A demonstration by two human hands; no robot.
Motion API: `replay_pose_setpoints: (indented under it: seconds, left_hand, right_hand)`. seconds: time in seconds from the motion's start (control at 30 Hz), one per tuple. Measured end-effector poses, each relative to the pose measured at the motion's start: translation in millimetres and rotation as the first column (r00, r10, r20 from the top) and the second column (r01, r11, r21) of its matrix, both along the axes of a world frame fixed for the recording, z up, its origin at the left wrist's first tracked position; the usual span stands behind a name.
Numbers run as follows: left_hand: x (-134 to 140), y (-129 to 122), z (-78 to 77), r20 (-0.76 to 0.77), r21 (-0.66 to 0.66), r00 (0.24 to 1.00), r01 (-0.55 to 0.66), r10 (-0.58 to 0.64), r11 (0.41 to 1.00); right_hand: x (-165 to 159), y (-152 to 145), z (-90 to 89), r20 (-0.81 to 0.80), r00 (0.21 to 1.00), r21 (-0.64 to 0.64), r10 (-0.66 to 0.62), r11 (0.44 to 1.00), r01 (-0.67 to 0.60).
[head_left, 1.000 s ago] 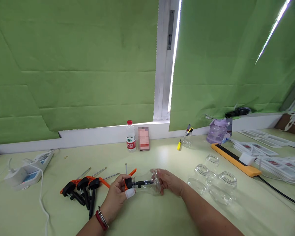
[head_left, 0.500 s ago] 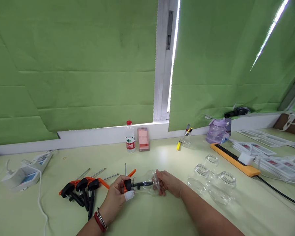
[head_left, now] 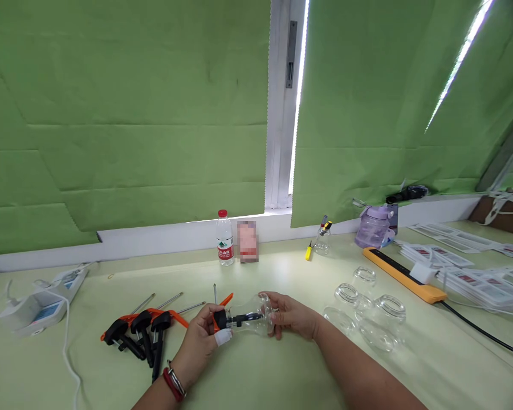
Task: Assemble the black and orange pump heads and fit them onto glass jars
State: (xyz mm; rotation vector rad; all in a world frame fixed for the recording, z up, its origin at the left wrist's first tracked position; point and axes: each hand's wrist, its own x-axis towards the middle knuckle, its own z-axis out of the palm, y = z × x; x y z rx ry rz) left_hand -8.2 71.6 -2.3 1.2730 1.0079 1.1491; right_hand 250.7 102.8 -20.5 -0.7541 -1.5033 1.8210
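Observation:
My left hand, with white tape on the thumb, grips a black cap with an orange lever and a thin metal spout. A black tube runs from this cap into a clear waisted bottle lying on its side. My right hand is closed around the bottle's base end. Whether the cap is screwed tight on the neck, I cannot tell. Left of my hands lie several similar black tops with orange levers, metal spouts and black tubes.
Several clear bottles stand at the right. Behind them lies an orange power strip near stacked white sheets. A red-capped water bottle, a yellow screwdriver and a purple jug stand toward the back. Another power strip is at left.
My right hand's fingers have shifted on the bottle's base, with the thumb now reaching across its near side. My left hand keeps its grip on the cap. The whole view has shifted slightly.

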Motion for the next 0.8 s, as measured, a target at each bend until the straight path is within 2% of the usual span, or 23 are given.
replay_pose_setpoints:
  seconds: [0.3, 0.43, 0.53, 0.8]
  left_hand:
    - [1.8, 0.6, -6.6, 0.019, 0.004, 1.0, 0.021, -0.021, 1.0]
    - [1.8, 1.6, -3.8, 0.01, -0.013, 1.0, -0.009, 0.009, 1.0]
    - [1.3, 2.3, -2.5, 0.015, -0.027, 0.999, -0.043, 0.043, 0.999]
    - [0.7, 1.0, -6.2, 0.027, -0.006, 1.0, -0.005, 0.005, 1.0]
  right_hand:
    - [-2.4, 3.2, -6.1, 0.153, 0.983, 0.014, -0.096, 0.995, 0.095]
    - [-0.2, 2.6, -4.3, 0.073, 0.99, 0.018, -0.119, 0.993, 0.118]
    - [3.1, 2.4, -2.0, -0.002, 0.997, 0.029, -0.078, 0.997, 0.078]
    - [0.1, 2.8, -0.4, 0.039, 0.996, 0.008, -0.078, 0.997, 0.078]
